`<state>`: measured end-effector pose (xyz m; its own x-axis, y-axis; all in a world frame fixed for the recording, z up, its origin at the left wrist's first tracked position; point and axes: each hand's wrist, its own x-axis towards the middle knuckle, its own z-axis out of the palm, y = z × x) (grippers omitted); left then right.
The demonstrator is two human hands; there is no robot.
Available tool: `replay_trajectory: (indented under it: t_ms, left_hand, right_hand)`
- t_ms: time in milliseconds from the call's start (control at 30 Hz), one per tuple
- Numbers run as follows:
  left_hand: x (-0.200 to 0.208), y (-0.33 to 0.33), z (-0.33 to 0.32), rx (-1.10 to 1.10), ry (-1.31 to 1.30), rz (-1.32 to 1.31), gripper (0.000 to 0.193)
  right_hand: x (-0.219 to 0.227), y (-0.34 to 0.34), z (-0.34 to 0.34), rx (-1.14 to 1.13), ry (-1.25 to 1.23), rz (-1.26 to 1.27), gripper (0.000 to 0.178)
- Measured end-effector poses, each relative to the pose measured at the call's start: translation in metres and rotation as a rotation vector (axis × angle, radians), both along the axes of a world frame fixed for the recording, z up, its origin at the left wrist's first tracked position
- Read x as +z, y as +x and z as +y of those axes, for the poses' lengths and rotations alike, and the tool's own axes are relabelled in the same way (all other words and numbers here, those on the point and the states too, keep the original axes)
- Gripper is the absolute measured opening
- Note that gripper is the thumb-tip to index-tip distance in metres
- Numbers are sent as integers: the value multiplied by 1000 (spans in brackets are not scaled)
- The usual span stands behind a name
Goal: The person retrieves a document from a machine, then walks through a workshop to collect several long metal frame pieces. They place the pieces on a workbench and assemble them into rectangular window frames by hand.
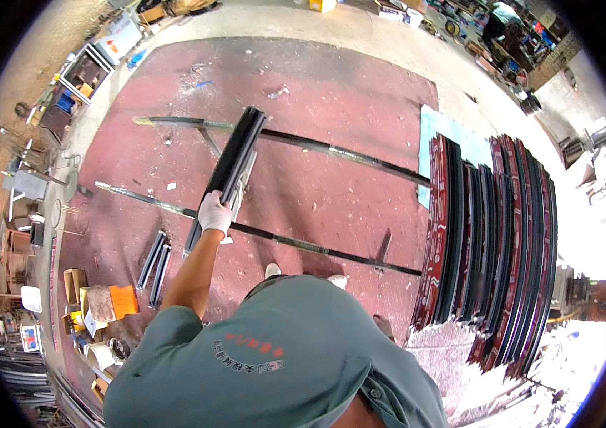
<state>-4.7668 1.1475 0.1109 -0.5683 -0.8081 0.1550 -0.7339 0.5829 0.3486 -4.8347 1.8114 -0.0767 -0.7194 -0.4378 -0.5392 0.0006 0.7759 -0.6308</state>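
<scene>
The person's left hand (215, 214), in a white fabric glove, has its fingers grasping a long, straight black bar with lengthwise ridges (239, 150). They are closed about its nearer part; most of the bar runs from them away from the body and slightly to the right, and a short end shows on the near side of them, slanting left. Whether the bar touches what lies below cannot be told. A narrow pale grey strip (245, 182) shows along its right side, just beyond the fingers.

Two long, thin dark rails with lighter wrapped stretches run crosswise on the dull red floor (339, 93): the near rail (281, 241) passes just on the body side of the fingers, the far rail (346, 154) well beyond them. The bar crosses over both.

Well to the right of the fingers stands a broad stack of long black and dark red strips (492, 250), with a light blue sheet (426, 135) at its far left corner. Left of the fingers and nearer the body lie short dark bars (152, 260). The right hand is out of view, so the state of its fingers cannot be told.
</scene>
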Motion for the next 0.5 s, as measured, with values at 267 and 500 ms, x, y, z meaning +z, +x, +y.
replay_trajectory:
  t_ms: [267,500]
  left_hand:
    - [33,11,-23,-38,-78,143,24]
    - [117,18,-16,-354,-191,242,16]
  right_hand:
    - [57,11,-66,-189,169,-43,42]
    - [161,-3,-169,-111,-127,389,39]
